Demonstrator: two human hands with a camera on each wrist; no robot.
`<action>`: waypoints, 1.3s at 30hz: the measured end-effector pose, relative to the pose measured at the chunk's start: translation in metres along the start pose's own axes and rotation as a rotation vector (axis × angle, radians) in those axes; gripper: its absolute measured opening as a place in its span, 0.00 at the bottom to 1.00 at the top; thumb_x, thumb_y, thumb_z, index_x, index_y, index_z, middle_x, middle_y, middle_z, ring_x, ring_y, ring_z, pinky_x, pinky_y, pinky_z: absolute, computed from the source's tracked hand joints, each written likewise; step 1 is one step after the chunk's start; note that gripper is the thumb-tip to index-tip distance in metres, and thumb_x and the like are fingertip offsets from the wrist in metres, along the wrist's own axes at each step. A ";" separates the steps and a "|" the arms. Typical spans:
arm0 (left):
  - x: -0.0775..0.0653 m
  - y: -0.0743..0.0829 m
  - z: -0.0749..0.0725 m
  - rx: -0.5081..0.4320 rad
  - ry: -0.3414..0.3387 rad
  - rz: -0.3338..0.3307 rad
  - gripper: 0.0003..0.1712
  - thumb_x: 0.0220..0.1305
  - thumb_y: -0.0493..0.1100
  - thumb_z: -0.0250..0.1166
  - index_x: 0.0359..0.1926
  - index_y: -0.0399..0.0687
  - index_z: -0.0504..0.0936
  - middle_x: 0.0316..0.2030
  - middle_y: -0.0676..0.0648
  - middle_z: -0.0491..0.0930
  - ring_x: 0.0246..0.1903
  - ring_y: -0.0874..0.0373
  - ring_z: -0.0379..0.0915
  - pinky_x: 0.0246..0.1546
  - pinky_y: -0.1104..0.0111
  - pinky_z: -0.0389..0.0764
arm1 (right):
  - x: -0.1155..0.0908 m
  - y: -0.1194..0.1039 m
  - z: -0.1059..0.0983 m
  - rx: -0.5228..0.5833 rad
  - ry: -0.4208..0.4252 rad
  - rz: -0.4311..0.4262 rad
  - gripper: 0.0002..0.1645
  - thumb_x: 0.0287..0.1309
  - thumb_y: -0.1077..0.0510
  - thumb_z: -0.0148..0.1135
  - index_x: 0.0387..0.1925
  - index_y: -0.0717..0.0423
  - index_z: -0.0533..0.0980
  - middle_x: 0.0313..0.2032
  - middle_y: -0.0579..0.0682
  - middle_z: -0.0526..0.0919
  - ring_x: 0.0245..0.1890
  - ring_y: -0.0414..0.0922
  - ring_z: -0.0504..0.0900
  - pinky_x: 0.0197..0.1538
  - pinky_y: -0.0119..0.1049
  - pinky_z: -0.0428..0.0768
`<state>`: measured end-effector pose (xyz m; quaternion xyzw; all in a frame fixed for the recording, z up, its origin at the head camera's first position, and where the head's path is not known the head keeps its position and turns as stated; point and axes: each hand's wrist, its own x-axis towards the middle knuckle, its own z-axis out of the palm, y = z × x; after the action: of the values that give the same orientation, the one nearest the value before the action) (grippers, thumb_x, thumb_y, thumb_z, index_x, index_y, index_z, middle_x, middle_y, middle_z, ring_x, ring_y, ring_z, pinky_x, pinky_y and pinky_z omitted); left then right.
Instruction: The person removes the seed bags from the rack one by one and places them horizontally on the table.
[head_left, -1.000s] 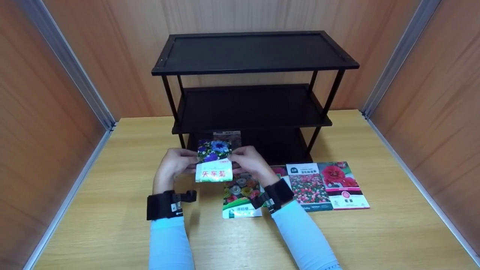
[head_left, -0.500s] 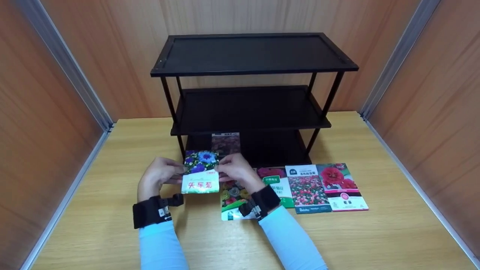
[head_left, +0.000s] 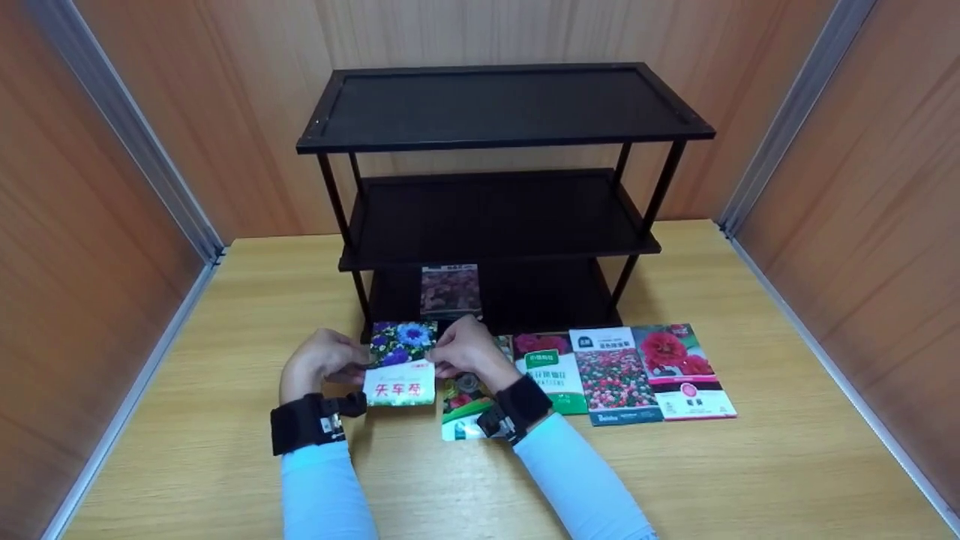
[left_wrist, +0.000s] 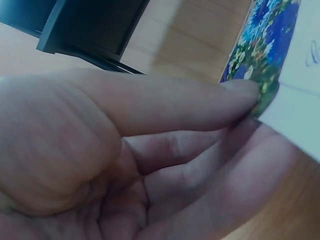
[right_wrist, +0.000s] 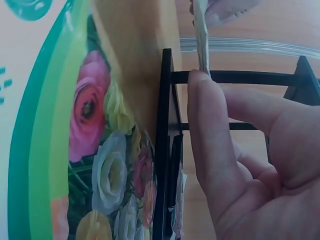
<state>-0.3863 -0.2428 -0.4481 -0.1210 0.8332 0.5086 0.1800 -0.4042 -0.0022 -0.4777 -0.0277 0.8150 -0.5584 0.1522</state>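
Observation:
A seed packet with blue flowers and red lettering [head_left: 399, 364] is held between both hands, in front of the rack's lower left corner. My left hand [head_left: 324, 361] pinches its left edge; the left wrist view shows the thumb on the printed face and fingers behind. My right hand [head_left: 472, 349] pinches the right edge between thumb and fingers. Under the right forearm lies a packet with multicoloured roses [head_left: 465, 397], partly covered by that hand and wrist. Its print fills the left side of the right wrist view.
A black three-tier rack [head_left: 495, 210] stands at the back. On its bottom shelf sits a darker flower packet [head_left: 450, 291]. To the right lie a green-and-white packet [head_left: 555, 379], a pink-flower packet [head_left: 619, 379] and a red-flower packet [head_left: 684, 375]. Wood-panel walls enclose the table [head_left: 225, 450].
Both hands carried the blue-flower packet leftward and toward the person, away from the bottom shelf. In the last half second it dropped slightly lower, and more of the shelf's packet shows.

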 end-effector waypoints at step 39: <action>0.014 -0.012 0.014 0.063 -0.044 -0.092 0.10 0.58 0.33 0.76 0.38 0.29 0.86 0.25 0.41 0.84 0.21 0.57 0.82 0.27 0.69 0.86 | 0.000 0.011 0.004 -0.208 -0.028 0.115 0.10 0.52 0.64 0.79 0.21 0.62 0.85 0.20 0.57 0.87 0.16 0.45 0.85 0.23 0.37 0.86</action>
<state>-0.3921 -0.2359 -0.4693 -0.1422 0.8382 0.4760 0.2251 -0.4015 -0.0022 -0.4888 -0.0042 0.8665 -0.4608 0.1917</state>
